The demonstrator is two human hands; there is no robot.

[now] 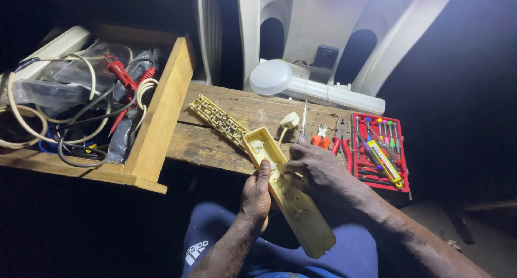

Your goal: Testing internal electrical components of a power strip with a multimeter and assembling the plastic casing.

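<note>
A long yellow plastic casing (301,213), an opened power-strip shell, lies tilted across my lap. My left hand (256,194) grips its left edge, thumb up on the rim. My right hand (315,167) rests on the casing's upper part, fingers curled inside it; what they pinch is hidden. The casing's other half (218,119), yellow with rows of socket slots, lies on the wooden table (215,146) just beyond. A cream cord with a small plug (290,120) runs from the casing's top end.
A screwdriver (304,122), orange snips (322,138) and red-handled pliers (342,143) lie by my right hand. A red tray of small tools (379,151) sits at the right. A wooden drawer (161,116) of tangled cables stands left. White plastic chair (323,30) and lamp (272,76) behind.
</note>
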